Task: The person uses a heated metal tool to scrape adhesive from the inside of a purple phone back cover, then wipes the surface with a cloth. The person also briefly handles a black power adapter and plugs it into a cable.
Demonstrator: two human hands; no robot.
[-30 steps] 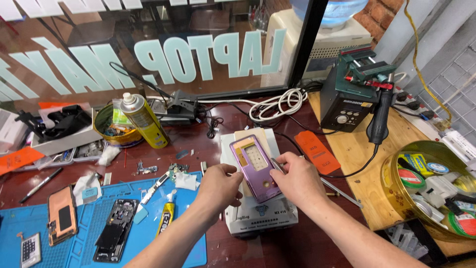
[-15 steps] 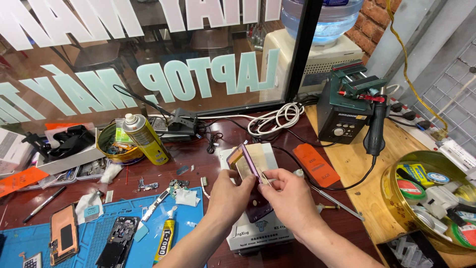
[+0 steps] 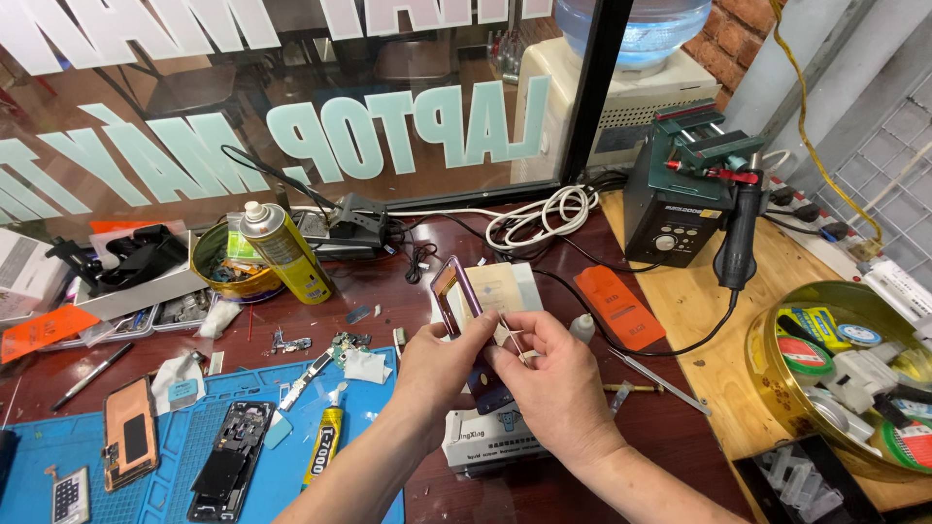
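I hold a purple phone back cover (image 3: 452, 293) tilted on its edge above a white heating box (image 3: 485, 437). My left hand (image 3: 449, 361) grips the cover's lower part. My right hand (image 3: 553, 374) touches the cover's right edge and pinches a thin metal tool (image 3: 515, 340) between its fingers. A cream pad (image 3: 497, 287) on top of the box shows behind the cover.
A blue mat (image 3: 184, 456) at the left carries an opened phone (image 3: 225, 473), an orange-backed phone (image 3: 129, 432) and a glue tube (image 3: 323, 448). A yellow spray can (image 3: 282, 250), a soldering station (image 3: 680, 209), a small white bottle (image 3: 581, 328), tweezers (image 3: 660, 380) and a round tin of tapes (image 3: 847, 374) surround the box.
The cover lay flat on the white box a second ago; both hands have lifted it and turned it up on its edge. The camera has moved closer.
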